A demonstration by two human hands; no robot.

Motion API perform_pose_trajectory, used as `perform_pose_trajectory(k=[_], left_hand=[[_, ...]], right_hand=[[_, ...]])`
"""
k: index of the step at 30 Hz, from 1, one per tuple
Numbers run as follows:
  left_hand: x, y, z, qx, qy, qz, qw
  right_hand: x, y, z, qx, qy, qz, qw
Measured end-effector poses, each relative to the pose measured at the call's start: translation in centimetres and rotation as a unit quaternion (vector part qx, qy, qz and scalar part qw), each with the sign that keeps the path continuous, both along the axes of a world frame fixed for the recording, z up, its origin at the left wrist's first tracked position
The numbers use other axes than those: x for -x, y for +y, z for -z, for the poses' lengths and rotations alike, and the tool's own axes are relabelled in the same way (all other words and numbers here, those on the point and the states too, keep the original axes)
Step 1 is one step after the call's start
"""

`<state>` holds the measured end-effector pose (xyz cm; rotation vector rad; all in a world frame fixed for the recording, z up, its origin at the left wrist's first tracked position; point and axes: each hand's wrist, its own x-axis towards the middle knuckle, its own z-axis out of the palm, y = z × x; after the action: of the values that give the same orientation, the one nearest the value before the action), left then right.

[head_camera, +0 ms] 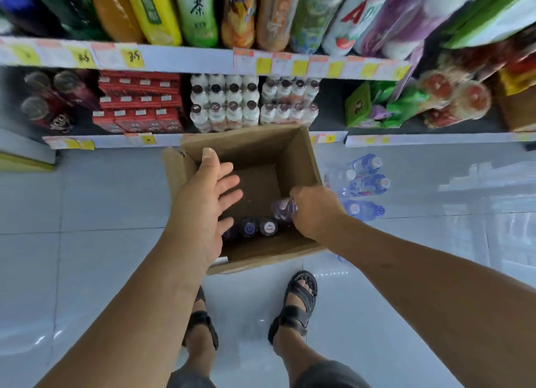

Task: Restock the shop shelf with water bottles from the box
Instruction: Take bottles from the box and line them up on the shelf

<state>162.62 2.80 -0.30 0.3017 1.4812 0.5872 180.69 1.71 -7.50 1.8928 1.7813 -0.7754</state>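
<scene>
So the bottle point(282, 209) is down in the box point(304, 155) by its right wall, gripped by the right hand point(316, 210), which is curled round it. The left hand point(203, 199) is held loose over the left side, fingers point(229, 181) spread, nothing in it. It's probably best if the bottle is lifted straight up so the cardboard isn't snagged, and the box could be steadied by the free hand if it slides on the shiny floor point(87, 199). More bottles point(249, 228) are stood along the near wall, and loose ones point(364, 181) are lying just right of the box. The bare patch of shelf point(330, 118) looks like the spot to be filled.
</scene>
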Motion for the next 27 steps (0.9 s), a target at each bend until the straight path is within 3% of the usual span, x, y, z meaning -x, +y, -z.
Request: perform_pose_trajectory(k=[6, 11, 16, 20, 23, 27], left_hand=[[0.7, 1.0, -17.1, -0.072, -0.040, -0.003, 0.997], [2.5, 2.9, -32.2, -0.182, -0.068, 0.019, 0.981], [4.8, 4.0, -45.4, -0.268, -0.083, 0.030, 0.959], [5.1, 4.5, -53.2, -0.291, -0.150, 0.025, 0.945], [4.5, 5.0, -57.7, -0.272, -0.248, 0.029, 0.929], [3.7, 5.3, -62.4, -0.302, -0.274, 0.080, 0.910]], right_hand=[[0.5, 2.5, -24.1, -0.126, 0.118, 0.086, 0.981], [1.4, 3.8, -46.2, -0.264, 0.169, 0.068, 0.947], [1.9, 3.8, -63.6, -0.390, 0.260, 0.085, 0.879], [2.3, 4.6, -72.9, -0.480, 0.354, 0.095, 0.797], [2.6, 5.9, -77.3, -0.509, 0.435, 0.096, 0.736], [3.2, 7.4, -81.3, -0.488, 0.513, 0.086, 0.701]])
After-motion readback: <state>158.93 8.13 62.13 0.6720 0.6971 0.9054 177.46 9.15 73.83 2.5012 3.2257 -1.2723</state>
